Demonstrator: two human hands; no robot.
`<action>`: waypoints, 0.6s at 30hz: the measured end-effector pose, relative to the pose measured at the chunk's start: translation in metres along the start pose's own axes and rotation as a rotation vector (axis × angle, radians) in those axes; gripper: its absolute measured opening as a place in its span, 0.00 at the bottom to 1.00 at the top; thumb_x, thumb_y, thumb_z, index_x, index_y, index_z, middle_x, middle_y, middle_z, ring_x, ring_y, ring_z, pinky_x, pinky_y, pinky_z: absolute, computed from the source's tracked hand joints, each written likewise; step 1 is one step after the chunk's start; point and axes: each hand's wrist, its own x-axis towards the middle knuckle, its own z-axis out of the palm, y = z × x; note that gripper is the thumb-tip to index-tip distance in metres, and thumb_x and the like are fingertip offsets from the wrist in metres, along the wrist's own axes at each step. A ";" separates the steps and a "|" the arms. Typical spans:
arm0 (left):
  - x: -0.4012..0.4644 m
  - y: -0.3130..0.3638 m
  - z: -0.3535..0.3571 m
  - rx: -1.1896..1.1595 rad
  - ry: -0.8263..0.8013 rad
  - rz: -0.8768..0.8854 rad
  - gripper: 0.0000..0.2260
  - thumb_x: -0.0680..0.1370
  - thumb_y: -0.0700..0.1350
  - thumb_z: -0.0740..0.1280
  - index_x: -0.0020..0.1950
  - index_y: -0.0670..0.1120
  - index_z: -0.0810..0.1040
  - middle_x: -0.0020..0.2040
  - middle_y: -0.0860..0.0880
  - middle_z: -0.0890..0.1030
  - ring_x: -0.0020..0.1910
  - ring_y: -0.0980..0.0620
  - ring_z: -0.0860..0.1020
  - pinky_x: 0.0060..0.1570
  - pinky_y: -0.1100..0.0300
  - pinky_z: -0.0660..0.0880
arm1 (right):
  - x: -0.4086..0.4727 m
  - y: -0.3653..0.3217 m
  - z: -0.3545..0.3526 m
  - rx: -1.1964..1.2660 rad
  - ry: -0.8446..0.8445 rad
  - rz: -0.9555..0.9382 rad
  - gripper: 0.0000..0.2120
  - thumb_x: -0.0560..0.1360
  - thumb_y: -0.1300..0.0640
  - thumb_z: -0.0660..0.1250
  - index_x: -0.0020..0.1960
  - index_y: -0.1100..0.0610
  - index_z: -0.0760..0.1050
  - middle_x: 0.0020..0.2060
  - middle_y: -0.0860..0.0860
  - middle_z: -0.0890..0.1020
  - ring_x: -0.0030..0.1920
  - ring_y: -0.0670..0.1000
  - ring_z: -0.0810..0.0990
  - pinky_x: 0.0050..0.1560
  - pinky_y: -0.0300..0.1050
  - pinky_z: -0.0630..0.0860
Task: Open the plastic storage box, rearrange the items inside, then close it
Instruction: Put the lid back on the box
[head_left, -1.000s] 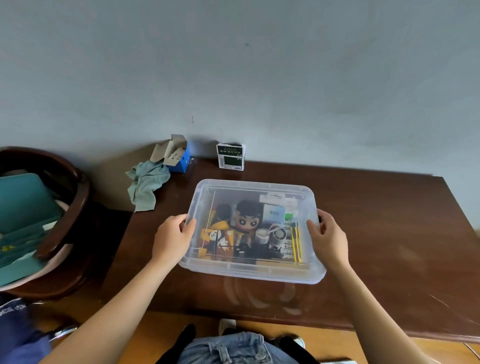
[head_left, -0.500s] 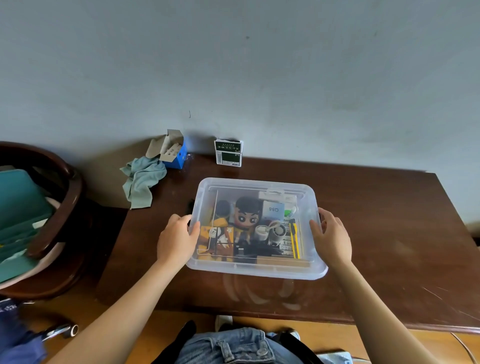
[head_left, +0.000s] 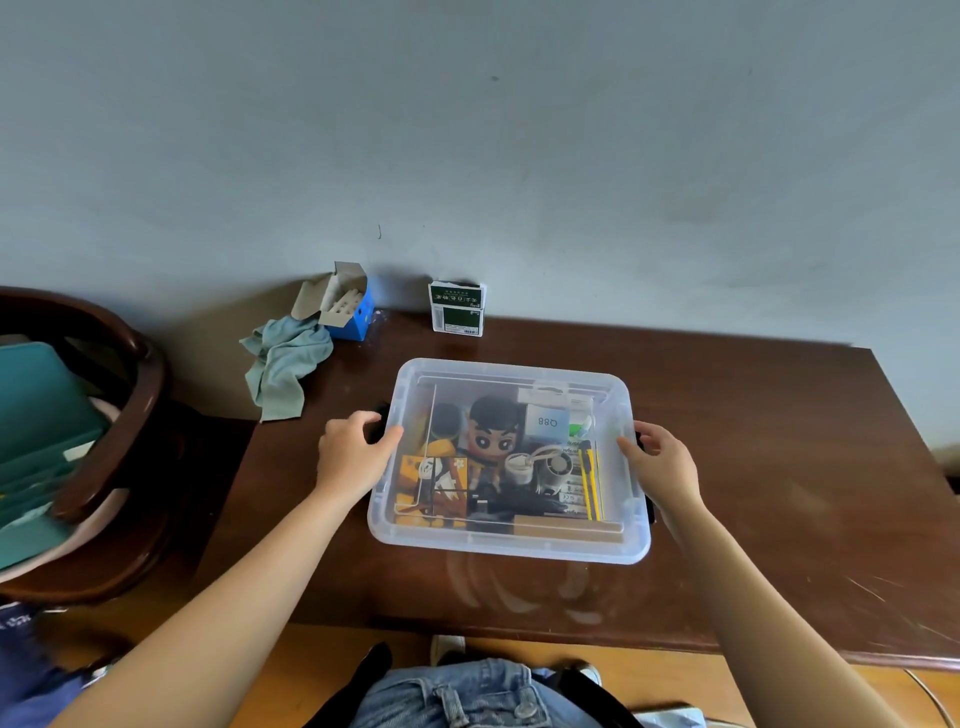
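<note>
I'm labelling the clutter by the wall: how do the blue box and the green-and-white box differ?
The blue box is open, its cardboard flaps up; the green-and-white box looks closed. The blue box touches a teal cloth at the table's back left corner; the green-and-white box stands apart. Both are small and sit near the wall.

Lidded clear storage box (head_left: 511, 548) on brown table (head_left: 779, 467); left hand (head_left: 353, 454) grips its left edge, right hand (head_left: 662, 465) its right; figurine (head_left: 493, 428) inside

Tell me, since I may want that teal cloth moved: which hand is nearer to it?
Left. The left hand grips the box's left side, nearer the teal cloth; the right hand is across the box.
</note>
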 end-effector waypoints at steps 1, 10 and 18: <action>0.004 0.003 0.001 -0.001 -0.017 -0.018 0.22 0.76 0.57 0.65 0.67 0.48 0.72 0.63 0.42 0.71 0.63 0.42 0.71 0.59 0.50 0.71 | 0.002 -0.002 0.001 0.010 0.007 0.017 0.17 0.75 0.49 0.66 0.63 0.52 0.75 0.58 0.51 0.79 0.56 0.52 0.77 0.54 0.51 0.75; 0.047 0.030 0.006 -0.358 -0.219 -0.230 0.26 0.76 0.60 0.64 0.65 0.43 0.72 0.63 0.46 0.74 0.62 0.48 0.72 0.56 0.57 0.67 | 0.025 -0.025 0.014 0.334 -0.016 0.220 0.08 0.77 0.47 0.64 0.49 0.52 0.75 0.40 0.46 0.77 0.42 0.47 0.74 0.45 0.44 0.70; 0.050 0.038 0.011 -0.421 -0.054 -0.185 0.15 0.74 0.53 0.71 0.58 0.48 0.77 0.57 0.49 0.78 0.55 0.50 0.74 0.51 0.58 0.70 | 0.034 -0.028 0.017 0.484 0.030 0.299 0.14 0.73 0.50 0.70 0.56 0.55 0.79 0.45 0.47 0.79 0.48 0.50 0.77 0.50 0.44 0.73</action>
